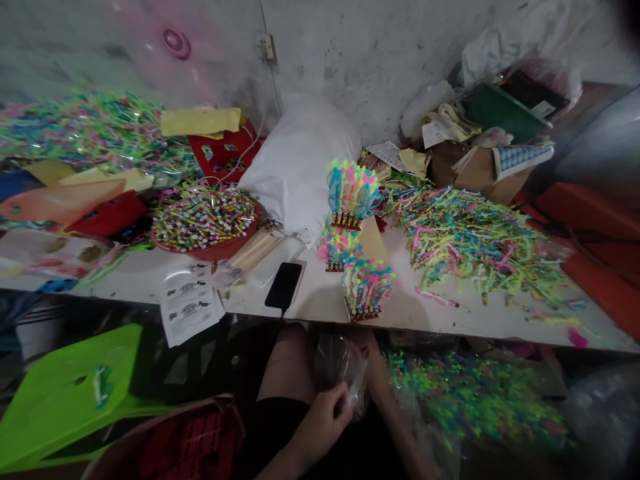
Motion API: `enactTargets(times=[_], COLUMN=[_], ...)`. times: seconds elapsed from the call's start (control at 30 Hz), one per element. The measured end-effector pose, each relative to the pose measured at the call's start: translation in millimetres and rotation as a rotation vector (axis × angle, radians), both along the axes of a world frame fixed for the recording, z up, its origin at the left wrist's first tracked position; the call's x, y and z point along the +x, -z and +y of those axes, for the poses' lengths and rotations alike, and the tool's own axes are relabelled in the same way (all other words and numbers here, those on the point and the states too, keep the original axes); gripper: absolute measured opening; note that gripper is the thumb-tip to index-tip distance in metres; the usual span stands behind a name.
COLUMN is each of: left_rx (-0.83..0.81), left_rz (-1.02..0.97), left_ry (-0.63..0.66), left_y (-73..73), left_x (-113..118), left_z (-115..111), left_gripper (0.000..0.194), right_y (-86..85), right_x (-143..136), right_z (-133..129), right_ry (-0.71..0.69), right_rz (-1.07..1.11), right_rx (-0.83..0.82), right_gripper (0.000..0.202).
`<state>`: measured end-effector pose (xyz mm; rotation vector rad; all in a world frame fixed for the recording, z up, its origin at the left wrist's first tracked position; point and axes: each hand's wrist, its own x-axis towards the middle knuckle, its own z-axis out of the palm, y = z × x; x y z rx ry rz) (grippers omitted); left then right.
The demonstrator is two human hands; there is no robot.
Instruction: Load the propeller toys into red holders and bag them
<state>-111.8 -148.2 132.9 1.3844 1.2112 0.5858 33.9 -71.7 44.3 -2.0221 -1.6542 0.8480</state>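
Observation:
Over my lap, just below the table's front edge, a crumpled clear plastic bag point(336, 357) lies between my hands. My left hand point(327, 415) is closed, pinching the bag's lower end between thumb and fingers. My right hand point(364, 347) grips the bag's upper right side, its fingers partly hidden and dim. On the table right above stand bundles of small coloured plastic toys in rows: a front bundle point(369, 290), another behind it point(340, 248), and a taller stack point(351, 193) at the back.
A black phone point(283, 285) and printed sheets point(191, 303) lie on the white table point(405, 303). Loose toys form a pile point(480, 240) at right. A red basin point(205, 227) of small parts stands left, a white sack point(310, 160) behind. A green stool point(75, 393) is lower left.

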Motion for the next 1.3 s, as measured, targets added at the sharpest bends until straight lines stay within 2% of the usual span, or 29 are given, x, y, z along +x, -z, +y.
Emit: enactTargets(times=[0.07, 0.13, 0.23, 0.33, 0.4, 0.47, 0.6, 0.7, 0.8, 0.9, 0.97, 1.07, 1.17, 1.23, 1.3], left_rx=[-0.045, -0.037, 0.012, 0.091, 0.158, 0.202, 0.147, 0.122, 0.073, 0.017, 0.004, 0.033, 0.17, 0.26, 0.321], left_rz=[-0.088, -0.087, 0.074, 0.289, 0.414, 0.486, 0.507, 0.43, 0.243, 0.165, 0.145, 0.095, 0.05, 0.105, 0.219], left_ry=[-0.047, -0.09, -0.157, -0.267, -0.315, -0.304, -0.276, -0.332, -0.301, -0.284, -0.261, -0.188, -0.104, -0.078, -0.067], left_y=[-0.4, 2.4, 15.4, 34.6, 45.1, 50.9, 51.5, 53.2, 59.8, 63.1, 59.4, 46.6, 33.1, 26.7, 22.3], left_x=[0.0, -2.7, -14.7, -36.3, -51.4, -62.9, -72.2, -75.9, -83.3, -93.2, -98.3, -98.2, -86.8, -76.3, -67.5], left_z=[1.2, 3.9, 12.1, 25.5, 35.2, 43.6, 53.3, 57.5, 63.9, 70.2, 71.5, 67.1, 57.5, 50.7, 45.3], left_gripper=[0.021, 0.017, 0.017, 0.032, 0.038, 0.032, 0.021, 0.018, 0.013, 0.004, 0.011, 0.019, 0.024, 0.024, 0.019], right_y=[4.9, 9.1, 11.4, 4.9, -6.2, -21.9, -55.3, -73.1, -84.1, -85.0, -76.7, -54.2, -34.7, -29.9, -31.0], right_x=[-0.4, 2.5, 11.0, 13.3, 5.8, -7.8, -34.6, -38.6, -29.3, -17.7, -12.5, -7.4, -2.0, 1.7, 4.5], right_z=[3.2, 5.6, 6.6, 1.8, -5.9, -16.1, -33.2, -37.2, -37.4, -36.8, -35.0, -28.5, -21.1, -18.6, -18.1], right_ry=[0.019, 0.024, 0.011, -0.013, -0.067, -0.156, -0.359, -0.398, -0.463, -0.536, -0.549, -0.42, -0.232, -0.151, -0.127], right_rz=[0.085, 0.121, 0.143, 0.178, 0.266, 0.435, 0.764, 0.88, 0.926, 0.893, 0.824, 0.633, 0.383, 0.165, -0.041], right_rx=[-0.001, 0.02, 0.055, 0.065, 0.074, 0.059, -0.1, -0.227, -0.383, -0.486, -0.436, -0.192, -0.004, 0.056, 0.062], right_gripper=[0.032, 0.025, 0.018, 0.017, 0.018, 0.02, 0.024, 0.025, 0.035, 0.023, 0.011, 0.009, 0.007, 0.005, 0.015])
